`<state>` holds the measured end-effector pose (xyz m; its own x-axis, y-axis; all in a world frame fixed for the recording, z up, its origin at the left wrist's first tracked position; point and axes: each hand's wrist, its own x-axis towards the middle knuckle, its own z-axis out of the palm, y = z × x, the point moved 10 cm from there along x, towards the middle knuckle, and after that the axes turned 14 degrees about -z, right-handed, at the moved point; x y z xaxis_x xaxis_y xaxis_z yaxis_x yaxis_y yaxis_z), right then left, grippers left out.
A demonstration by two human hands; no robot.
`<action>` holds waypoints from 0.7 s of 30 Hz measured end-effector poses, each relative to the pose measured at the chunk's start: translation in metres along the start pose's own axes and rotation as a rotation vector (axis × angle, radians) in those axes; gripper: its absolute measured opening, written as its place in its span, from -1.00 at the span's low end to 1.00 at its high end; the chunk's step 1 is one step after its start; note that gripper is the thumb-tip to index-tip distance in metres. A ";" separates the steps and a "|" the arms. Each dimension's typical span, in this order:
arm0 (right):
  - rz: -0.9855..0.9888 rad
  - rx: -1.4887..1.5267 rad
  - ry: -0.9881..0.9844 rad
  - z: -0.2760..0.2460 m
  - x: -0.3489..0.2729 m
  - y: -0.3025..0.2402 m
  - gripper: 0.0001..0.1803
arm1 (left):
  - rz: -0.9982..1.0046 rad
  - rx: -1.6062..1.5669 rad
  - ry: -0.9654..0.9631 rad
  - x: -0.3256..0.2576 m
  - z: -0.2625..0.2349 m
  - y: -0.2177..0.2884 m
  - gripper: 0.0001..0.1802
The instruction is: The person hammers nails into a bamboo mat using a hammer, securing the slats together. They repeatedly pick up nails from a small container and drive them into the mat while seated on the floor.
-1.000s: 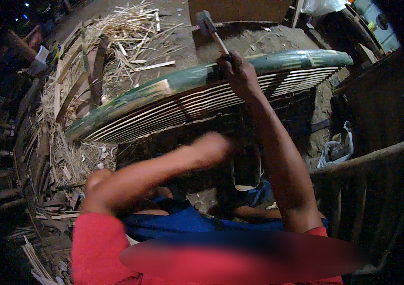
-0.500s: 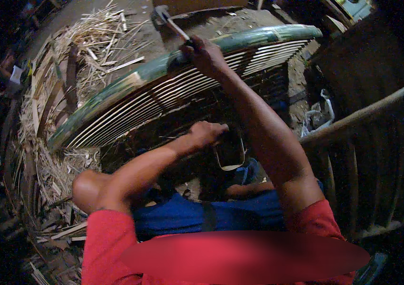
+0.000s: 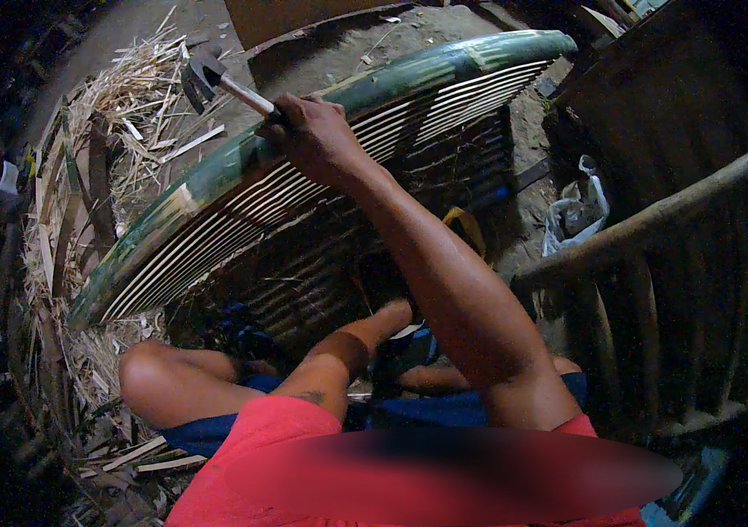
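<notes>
My right hand (image 3: pixel 317 140) is closed around the dark grip of a hammer (image 3: pixel 246 94). Its pale shaft and dark metal head point to the upper left, above a thick green bamboo pole (image 3: pixel 242 158). Thin pale slats (image 3: pixel 277 193) run in rows along the pole's near side, forming a long slatted panel. Close to my body, my left hand (image 3: pixel 398 313) is low beside my right forearm. Its fingers lie in shadow and partly behind that arm, so what they hold does not show.
Bamboo shavings and strips (image 3: pixel 141 101) lie heaped at the left. A corrugated sheet (image 3: pixel 303 281) is under the panel. At the right are a white plastic bag (image 3: pixel 580 215) and a railing of bamboo poles (image 3: pixel 646 220). A yellow curved thing (image 3: pixel 466 230) is beyond my right forearm.
My right hand has moved left along the bamboo pole with the hammer. My left hand has dropped back toward my body. The view has shifted, and my left knee now shows more.
</notes>
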<state>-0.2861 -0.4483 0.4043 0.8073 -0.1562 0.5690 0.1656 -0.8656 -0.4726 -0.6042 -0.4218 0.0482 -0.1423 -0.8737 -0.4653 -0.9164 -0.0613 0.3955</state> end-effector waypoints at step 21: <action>0.063 0.082 0.056 0.002 -0.002 0.002 -0.70 | 0.079 -0.520 0.683 -0.316 -0.289 -0.150 -0.66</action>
<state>-0.2859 -0.4488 0.4004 0.7852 -0.2370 0.5721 0.1635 -0.8117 -0.5608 -0.3142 -0.2760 0.3644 0.2107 -0.9733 0.0908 -0.6019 -0.0560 0.7966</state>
